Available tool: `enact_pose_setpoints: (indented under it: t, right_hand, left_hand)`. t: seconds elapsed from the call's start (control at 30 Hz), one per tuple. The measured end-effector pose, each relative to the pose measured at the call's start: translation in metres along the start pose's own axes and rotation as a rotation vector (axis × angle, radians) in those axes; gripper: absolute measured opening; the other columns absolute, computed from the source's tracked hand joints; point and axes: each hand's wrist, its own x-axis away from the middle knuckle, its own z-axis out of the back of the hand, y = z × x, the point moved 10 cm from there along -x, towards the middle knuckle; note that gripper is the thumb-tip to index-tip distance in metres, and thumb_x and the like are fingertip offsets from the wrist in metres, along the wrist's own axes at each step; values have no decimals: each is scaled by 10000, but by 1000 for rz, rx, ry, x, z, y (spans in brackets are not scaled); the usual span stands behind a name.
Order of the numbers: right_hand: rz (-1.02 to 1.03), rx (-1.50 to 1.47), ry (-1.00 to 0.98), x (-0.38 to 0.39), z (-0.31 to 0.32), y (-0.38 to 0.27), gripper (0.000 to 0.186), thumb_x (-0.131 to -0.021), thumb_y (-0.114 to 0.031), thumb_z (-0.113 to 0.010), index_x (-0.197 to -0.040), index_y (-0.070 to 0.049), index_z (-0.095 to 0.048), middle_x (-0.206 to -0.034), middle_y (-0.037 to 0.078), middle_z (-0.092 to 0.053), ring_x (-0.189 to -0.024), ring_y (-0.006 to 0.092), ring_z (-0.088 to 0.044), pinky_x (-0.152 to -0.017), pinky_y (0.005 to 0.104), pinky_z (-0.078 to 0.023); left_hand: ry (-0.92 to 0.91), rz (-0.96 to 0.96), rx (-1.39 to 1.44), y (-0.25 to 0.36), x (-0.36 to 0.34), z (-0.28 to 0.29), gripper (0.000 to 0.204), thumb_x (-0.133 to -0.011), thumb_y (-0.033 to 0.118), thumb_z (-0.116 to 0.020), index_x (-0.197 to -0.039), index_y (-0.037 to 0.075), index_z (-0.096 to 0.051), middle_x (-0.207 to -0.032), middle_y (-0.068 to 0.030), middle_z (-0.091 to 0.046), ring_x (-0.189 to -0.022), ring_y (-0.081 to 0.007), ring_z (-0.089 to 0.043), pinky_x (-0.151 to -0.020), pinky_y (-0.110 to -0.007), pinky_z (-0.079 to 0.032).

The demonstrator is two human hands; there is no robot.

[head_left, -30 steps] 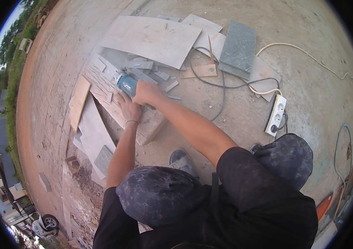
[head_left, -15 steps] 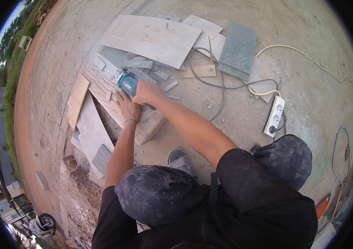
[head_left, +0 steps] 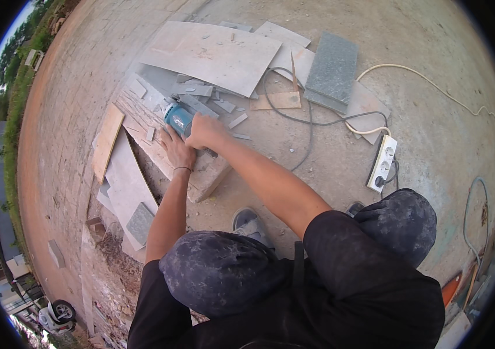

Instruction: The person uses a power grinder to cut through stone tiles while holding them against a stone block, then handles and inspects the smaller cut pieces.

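Note:
My right hand (head_left: 204, 131) grips the body of a teal angle grinder (head_left: 176, 118), whose head lies on a long pale stone slab (head_left: 205, 177). Flat on the same slab, right beside the grinder, rests my left hand (head_left: 177, 152) with its fingers spread, pressing down and holding nothing. A grey cable (head_left: 310, 125) runs from the grinder toward a white power strip (head_left: 382, 163) on the ground to the right. My dusty knees (head_left: 224, 273) fill the lower part of the view.
Beyond the slab lie a large beige tile (head_left: 212, 55), a grey stone block (head_left: 333, 70) and several small offcuts (head_left: 224, 106). A wooden board (head_left: 108, 139) and grey tile pieces (head_left: 140, 222) lie left, near the floor's edge. A pale cord (head_left: 433, 87) trails right.
Both hands and the grinder stay in nearly the same place on the slab; only the view shifts a little.

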Motion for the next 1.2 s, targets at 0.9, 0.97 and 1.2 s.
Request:
enact_pose_setpoints:
  t: [0.9,0.97,1.2]
  right_hand:
    - [19,-6,31,13,-1,15,715,-667,-332,-779,-1209,70,-546,-1143,280,-673,-1081,415,-670,-930,439,-555]
    - [23,-14,42,15,-1,15,710,-665,-328,-778,-1205,71,-548,-1136,283,-675,-1074,419,-672,-928,440,-555]
    - [32,-30,51,17,-2,13,703,-652,-305,-788,-1196,75,-555,-1129,290,-676,-1070,417,-673,-926,440,-555]
  left_hand:
    - [31,-26,-75,-5,-3,-14,596,-1031,258,-373,-1534,-50,-279,-1592,-294,-230,-1496,-395,-219,-1230,-499,-122]
    - [33,-3,-4,-5,-1,-8,591,-1031,259,-364,-1531,-48,-289,-1594,-286,-237,-1499,-386,-220,-1230,-499,-121]
    - [53,33,57,-5,1,1,580,-1032,264,-348,-1534,-22,-305,-1600,-271,-246,-1501,-378,-222,-1231,-501,-110]
